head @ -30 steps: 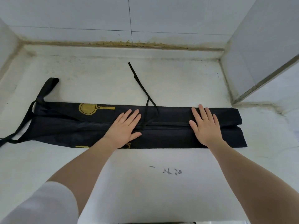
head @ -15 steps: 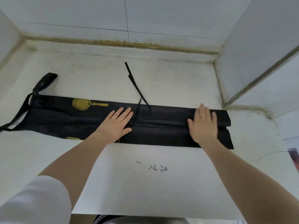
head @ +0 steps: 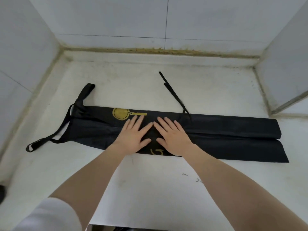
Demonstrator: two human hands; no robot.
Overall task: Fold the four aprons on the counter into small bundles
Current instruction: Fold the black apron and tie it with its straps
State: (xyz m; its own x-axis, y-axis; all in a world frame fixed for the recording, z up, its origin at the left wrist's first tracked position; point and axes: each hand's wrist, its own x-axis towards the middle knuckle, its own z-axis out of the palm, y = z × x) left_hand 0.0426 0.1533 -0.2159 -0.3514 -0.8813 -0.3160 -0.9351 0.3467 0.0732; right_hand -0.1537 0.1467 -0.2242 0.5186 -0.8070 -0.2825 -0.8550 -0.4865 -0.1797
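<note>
1. The tabletop [head: 150, 189] is a white, scuffed surface set in an alcove of pale tiled walls [head: 116, 17] on the left, far and right sides, with a stained yellowish seam [head: 158, 51] along the far edge.
2. A black apron [head: 216, 130], folded lengthwise into a long narrow band, lies across the middle of the tabletop from left to right.
3. At its left end the neck strap [head: 50, 139] loops out toward the near left, and a gold pan print [head: 122, 113] shows on the far edge.
4. A thin black tie [head: 173, 92] trails from the band's far edge toward the far wall.
5. The left hand [head: 135, 135] lies palm down on the band just near the gold print, fingers [head: 133, 121] straight and slightly spread.
6. The right hand [head: 173, 135] lies flat just beside it, fingers straight and fanned; the two hands' index fingertips nearly meet.
7. Both forearms reach in from the near edge; a white sleeve [head: 50, 215] covers the left upper arm.
</note>
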